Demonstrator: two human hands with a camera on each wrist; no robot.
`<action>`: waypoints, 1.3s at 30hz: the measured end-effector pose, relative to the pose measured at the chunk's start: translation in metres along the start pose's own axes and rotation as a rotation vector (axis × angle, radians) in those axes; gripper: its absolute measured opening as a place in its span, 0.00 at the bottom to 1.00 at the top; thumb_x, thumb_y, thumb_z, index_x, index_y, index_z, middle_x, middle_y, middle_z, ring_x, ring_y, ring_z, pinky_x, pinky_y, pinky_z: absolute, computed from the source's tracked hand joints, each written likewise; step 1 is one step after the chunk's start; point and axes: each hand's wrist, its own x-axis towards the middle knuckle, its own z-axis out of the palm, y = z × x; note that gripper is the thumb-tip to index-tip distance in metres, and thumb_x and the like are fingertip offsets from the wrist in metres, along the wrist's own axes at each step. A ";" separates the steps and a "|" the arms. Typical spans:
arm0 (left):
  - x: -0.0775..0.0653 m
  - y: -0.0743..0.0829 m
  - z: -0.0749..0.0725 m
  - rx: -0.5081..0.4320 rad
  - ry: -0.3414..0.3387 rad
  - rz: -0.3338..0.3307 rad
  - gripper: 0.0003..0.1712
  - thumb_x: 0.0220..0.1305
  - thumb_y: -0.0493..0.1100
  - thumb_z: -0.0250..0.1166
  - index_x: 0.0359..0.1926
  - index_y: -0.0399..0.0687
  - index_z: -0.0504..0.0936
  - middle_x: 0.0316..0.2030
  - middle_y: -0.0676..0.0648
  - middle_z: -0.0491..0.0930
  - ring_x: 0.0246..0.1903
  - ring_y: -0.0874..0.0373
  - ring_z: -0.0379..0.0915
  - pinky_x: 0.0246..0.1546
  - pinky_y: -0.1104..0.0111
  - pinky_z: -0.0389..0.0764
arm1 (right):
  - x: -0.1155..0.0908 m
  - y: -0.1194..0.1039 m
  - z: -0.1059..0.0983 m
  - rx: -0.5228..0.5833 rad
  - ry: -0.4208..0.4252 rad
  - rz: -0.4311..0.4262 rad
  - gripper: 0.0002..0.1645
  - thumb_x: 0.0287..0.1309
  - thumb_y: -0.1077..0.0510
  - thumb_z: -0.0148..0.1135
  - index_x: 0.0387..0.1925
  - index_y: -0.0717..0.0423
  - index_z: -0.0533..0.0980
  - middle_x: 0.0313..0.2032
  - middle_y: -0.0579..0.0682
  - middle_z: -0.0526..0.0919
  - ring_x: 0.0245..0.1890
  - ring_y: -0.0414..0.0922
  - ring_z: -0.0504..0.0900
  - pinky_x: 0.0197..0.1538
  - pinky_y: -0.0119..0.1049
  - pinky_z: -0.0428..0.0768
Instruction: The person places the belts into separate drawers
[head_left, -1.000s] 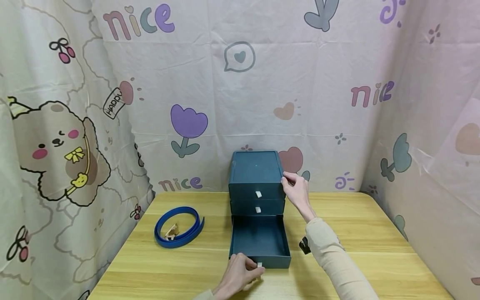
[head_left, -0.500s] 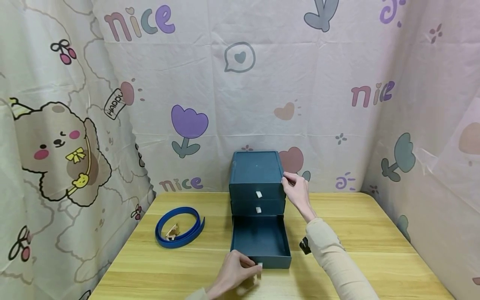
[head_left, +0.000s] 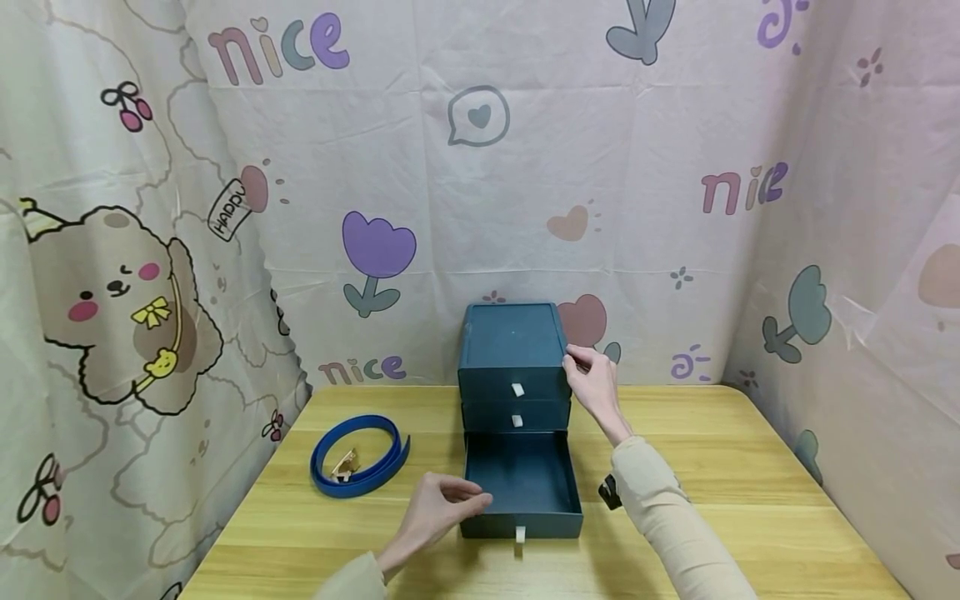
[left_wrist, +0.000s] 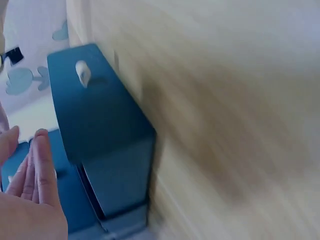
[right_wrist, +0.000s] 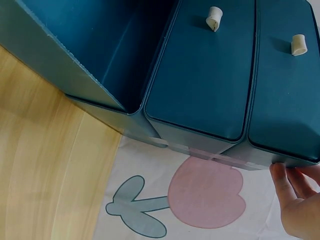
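Observation:
A dark teal drawer box (head_left: 514, 335) stands at the back middle of the table, its bottom drawer (head_left: 521, 475) pulled out and bare inside. White pull tabs show on the drawer fronts; the bottom tab (head_left: 520, 535) hangs free. My left hand (head_left: 435, 510) hovers over the drawer's front left corner, fingers loosely extended and holding nothing; in the left wrist view its fingers (left_wrist: 44, 170) overlap the drawer. My right hand (head_left: 592, 379) rests its fingertips against the box's upper right side, seen also in the right wrist view at the top drawer's side (right_wrist: 285, 161).
A coiled blue belt (head_left: 360, 487) with a gold buckle (head_left: 345, 463) lies on the wooden table (head_left: 705, 500) left of the box. A printed curtain (head_left: 480, 192) hangs behind and along both sides.
My left hand has let go of the bottom drawer's tab and moved up and left. The drawer stays pulled out, and my right hand keeps its place on the box.

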 end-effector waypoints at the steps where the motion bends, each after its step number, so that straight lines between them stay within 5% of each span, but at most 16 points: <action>1: 0.002 -0.001 -0.004 0.000 0.017 0.006 0.15 0.59 0.51 0.74 0.38 0.44 0.90 0.34 0.45 0.90 0.29 0.64 0.84 0.32 0.72 0.84 | 0.000 0.000 0.000 0.000 -0.002 0.001 0.20 0.68 0.58 0.58 0.58 0.60 0.81 0.56 0.62 0.84 0.52 0.55 0.86 0.56 0.48 0.84; 10: 0.022 -0.032 -0.047 0.067 0.133 0.129 0.19 0.58 0.43 0.75 0.49 0.39 0.87 0.38 0.40 0.89 0.35 0.63 0.83 0.41 0.70 0.85 | 0.000 0.001 0.000 0.004 -0.008 0.013 0.21 0.69 0.58 0.58 0.59 0.60 0.81 0.58 0.61 0.83 0.54 0.55 0.85 0.57 0.47 0.83; 15: 0.028 -0.054 -0.069 0.184 0.188 0.084 0.24 0.56 0.47 0.76 0.53 0.47 0.84 0.45 0.42 0.87 0.47 0.51 0.82 0.57 0.54 0.80 | 0.000 0.001 0.001 0.001 0.001 0.007 0.20 0.69 0.58 0.58 0.58 0.60 0.81 0.57 0.61 0.84 0.53 0.55 0.86 0.57 0.47 0.83; 20: 0.029 -0.072 -0.085 0.227 0.223 0.064 0.31 0.57 0.49 0.76 0.60 0.45 0.79 0.55 0.39 0.82 0.58 0.42 0.75 0.64 0.42 0.71 | 0.000 0.001 0.001 0.003 0.008 0.001 0.20 0.68 0.58 0.59 0.57 0.61 0.81 0.56 0.62 0.84 0.53 0.56 0.86 0.56 0.48 0.84; 31: 0.032 -0.089 -0.098 0.283 0.214 -0.014 0.43 0.55 0.49 0.77 0.68 0.38 0.72 0.64 0.35 0.73 0.65 0.39 0.67 0.66 0.42 0.70 | -0.001 0.000 0.001 0.005 -0.007 0.015 0.20 0.69 0.58 0.59 0.58 0.61 0.81 0.57 0.61 0.84 0.53 0.55 0.86 0.56 0.47 0.84; 39: 0.033 -0.098 -0.103 0.367 0.216 -0.034 0.46 0.52 0.43 0.79 0.69 0.35 0.69 0.60 0.33 0.74 0.58 0.38 0.72 0.57 0.45 0.77 | 0.000 0.001 0.002 0.003 0.006 0.005 0.20 0.68 0.59 0.59 0.58 0.62 0.81 0.57 0.62 0.84 0.53 0.56 0.85 0.56 0.46 0.83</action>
